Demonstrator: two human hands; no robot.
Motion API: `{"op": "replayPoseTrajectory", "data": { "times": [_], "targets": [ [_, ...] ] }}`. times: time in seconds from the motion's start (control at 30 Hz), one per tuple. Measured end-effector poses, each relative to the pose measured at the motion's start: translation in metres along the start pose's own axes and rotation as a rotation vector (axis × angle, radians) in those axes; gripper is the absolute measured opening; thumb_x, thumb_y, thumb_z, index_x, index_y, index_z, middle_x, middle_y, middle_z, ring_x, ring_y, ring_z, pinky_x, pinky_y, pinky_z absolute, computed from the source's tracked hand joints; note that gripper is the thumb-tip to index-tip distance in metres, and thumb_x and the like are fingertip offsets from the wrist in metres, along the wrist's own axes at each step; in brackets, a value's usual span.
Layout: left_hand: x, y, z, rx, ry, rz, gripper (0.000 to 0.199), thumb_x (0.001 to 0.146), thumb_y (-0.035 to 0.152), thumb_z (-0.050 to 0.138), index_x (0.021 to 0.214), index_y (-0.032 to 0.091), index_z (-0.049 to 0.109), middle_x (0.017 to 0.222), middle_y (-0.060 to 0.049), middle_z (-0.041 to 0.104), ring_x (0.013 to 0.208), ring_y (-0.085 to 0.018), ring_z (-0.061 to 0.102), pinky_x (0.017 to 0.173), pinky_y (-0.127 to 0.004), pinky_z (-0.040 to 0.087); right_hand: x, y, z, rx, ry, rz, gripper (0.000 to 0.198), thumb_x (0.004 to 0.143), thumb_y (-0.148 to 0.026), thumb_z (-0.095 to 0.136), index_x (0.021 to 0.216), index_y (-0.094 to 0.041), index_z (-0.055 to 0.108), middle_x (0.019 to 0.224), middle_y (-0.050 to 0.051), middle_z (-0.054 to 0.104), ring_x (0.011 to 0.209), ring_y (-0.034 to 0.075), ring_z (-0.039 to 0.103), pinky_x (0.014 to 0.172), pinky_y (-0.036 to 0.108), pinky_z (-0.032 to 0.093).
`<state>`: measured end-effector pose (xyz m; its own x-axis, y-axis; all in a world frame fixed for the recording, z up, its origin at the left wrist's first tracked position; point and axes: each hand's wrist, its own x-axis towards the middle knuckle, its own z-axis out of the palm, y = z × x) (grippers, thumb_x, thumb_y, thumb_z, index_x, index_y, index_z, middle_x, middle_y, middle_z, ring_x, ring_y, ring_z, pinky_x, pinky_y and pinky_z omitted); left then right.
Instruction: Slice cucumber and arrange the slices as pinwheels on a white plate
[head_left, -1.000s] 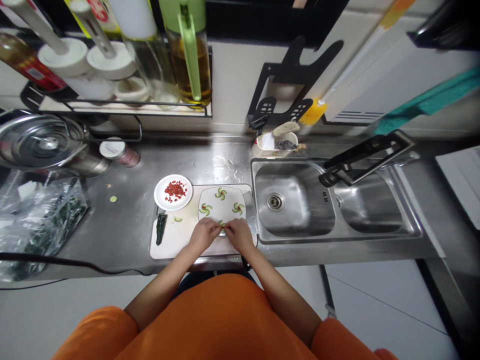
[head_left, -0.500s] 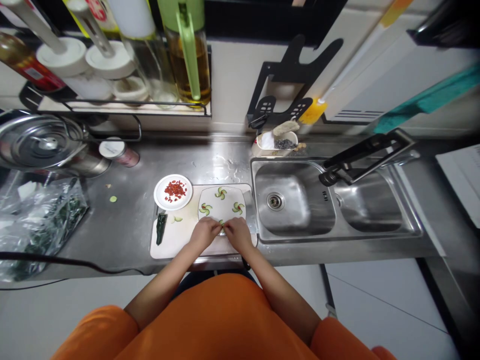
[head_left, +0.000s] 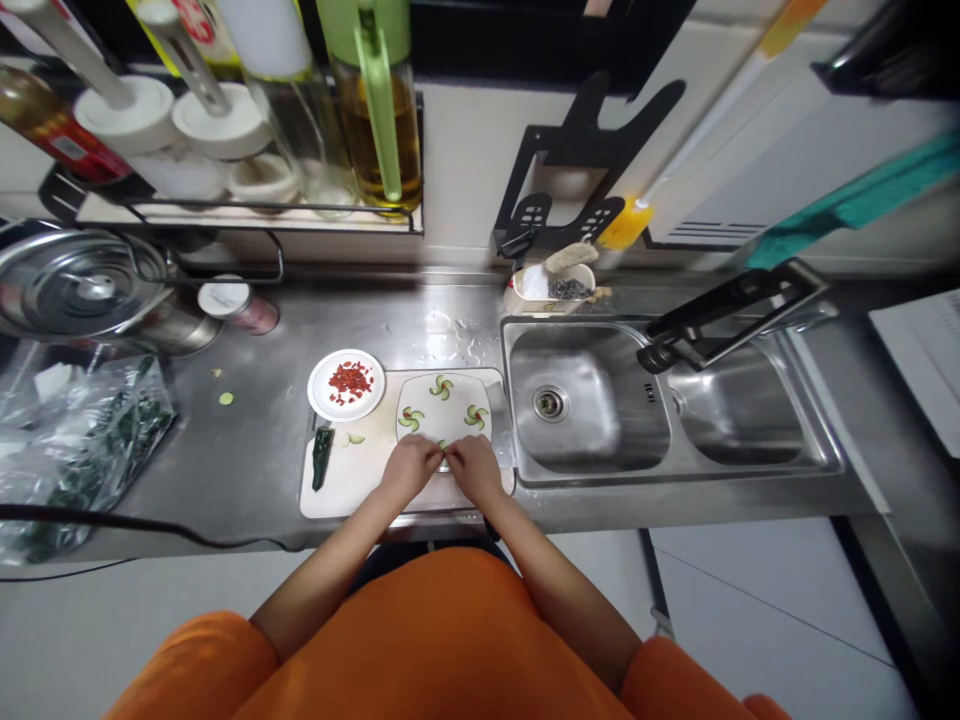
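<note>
Sitting close together at the near edge of a squarish white plate [head_left: 442, 415], your left hand [head_left: 409, 465] and right hand [head_left: 476, 467] bend fingers over small green slices [head_left: 442, 444]; whether either grips one, I cannot tell. Three green-and-red pinwheels [head_left: 442, 387] lie beyond.

A white plate [head_left: 442, 415], squarish with rounded corners and a thin dark line along its edge, lies flat on the right part of a pale cutting board [head_left: 356, 490]. Three small pinwheels of curved green slices show in full on it, each with a touch of red at its middle: the far pinwheel [head_left: 442, 387], the left pinwheel [head_left: 410, 419] and the right pinwheel [head_left: 475, 417]. At the near edge, green slices [head_left: 442, 444] lie between the fingertips of the left hand [head_left: 407, 467] and right hand [head_left: 477, 468], mostly hidden; their exact arrangement is too small to tell.
</note>
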<state>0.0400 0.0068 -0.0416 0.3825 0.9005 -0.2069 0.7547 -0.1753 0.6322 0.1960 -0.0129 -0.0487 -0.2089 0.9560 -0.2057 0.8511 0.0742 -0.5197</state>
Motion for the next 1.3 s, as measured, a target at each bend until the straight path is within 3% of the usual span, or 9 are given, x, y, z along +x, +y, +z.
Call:
{"op": "replayPoseTrajectory", "data": {
  "times": [0.8,1.1,1.3],
  "targets": [
    [-0.004,-0.002,-0.002,-0.110,0.054,0.002,0.017,0.082,0.025,0.058,0.072,0.019,0.071,0.068,-0.004,0.064,0.073,-0.016,0.056,0.071,-0.026,0.042,-0.002,0.002,-0.003,0.050,0.028,-0.017,0.014,0.084,-0.016,0.051,0.081,-0.017,0.065,0.077,0.003,0.062,0.078,0.016,0.052,0.083,0.029,0.032],
    [-0.011,-0.009,-0.012,-0.142,0.229,-0.033,0.012,0.079,0.024,0.061,0.084,0.019,0.070,0.082,-0.006,0.067,0.083,-0.018,0.060,0.080,-0.029,0.046,-0.008,0.006,-0.016,0.100,0.126,0.010,0.018,0.082,-0.015,0.048,0.082,-0.017,0.066,0.077,0.005,0.063,0.080,0.017,0.053,0.082,0.030,0.035],
    [-0.031,-0.028,-0.028,-0.163,0.366,-0.230,0.027,0.079,0.031,0.058,0.102,0.019,0.065,0.092,-0.006,0.066,0.072,-0.015,0.058,0.074,-0.029,0.048,-0.017,0.031,-0.033,0.159,0.275,0.126,0.028,0.080,-0.015,0.041,0.097,-0.015,0.063,0.085,0.008,0.062,0.082,0.019,0.053,0.076,0.029,0.039]
  ]
}}
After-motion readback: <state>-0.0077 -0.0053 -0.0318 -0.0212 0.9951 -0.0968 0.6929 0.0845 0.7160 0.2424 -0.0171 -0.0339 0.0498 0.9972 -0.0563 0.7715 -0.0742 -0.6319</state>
